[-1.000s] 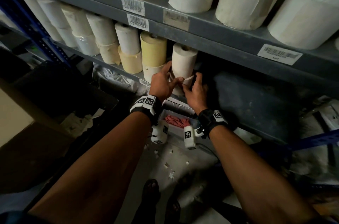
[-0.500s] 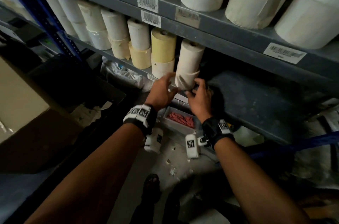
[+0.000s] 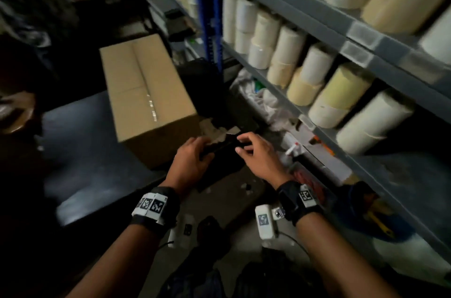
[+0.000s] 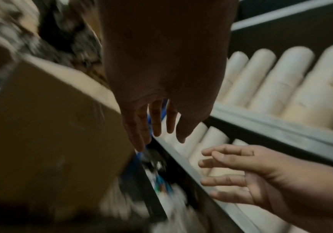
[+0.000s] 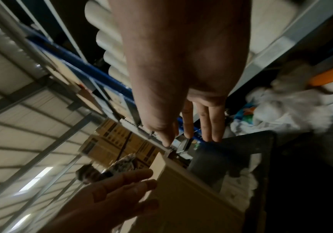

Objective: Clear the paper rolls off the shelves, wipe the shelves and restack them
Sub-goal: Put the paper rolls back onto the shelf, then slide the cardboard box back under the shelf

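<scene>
White and cream paper rolls (image 3: 290, 53) stand two high along the grey middle shelf (image 3: 402, 175). The stack at the row's right end (image 3: 373, 122) is white. More rolls (image 3: 400, 2) fill the shelf above. My left hand (image 3: 199, 151) and right hand (image 3: 246, 145) hover side by side below the shelf edge, over a dark crate (image 3: 219, 170) beside a cardboard box (image 3: 146, 95). In the left wrist view the left hand (image 4: 155, 126) has straight fingers and holds nothing. The right wrist view shows the right hand (image 5: 193, 130) the same way.
A blue rack upright (image 3: 207, 12) stands left of the rolls. White plastic bags (image 3: 258, 97) and a tray of red items (image 3: 307, 180) lie under the middle shelf. The floor below is littered with paper scraps. To the left the room is dark.
Both hands have let go of the stacked white roll on the shelf and swung down and left to the crate by the cardboard box. The head has turned left.
</scene>
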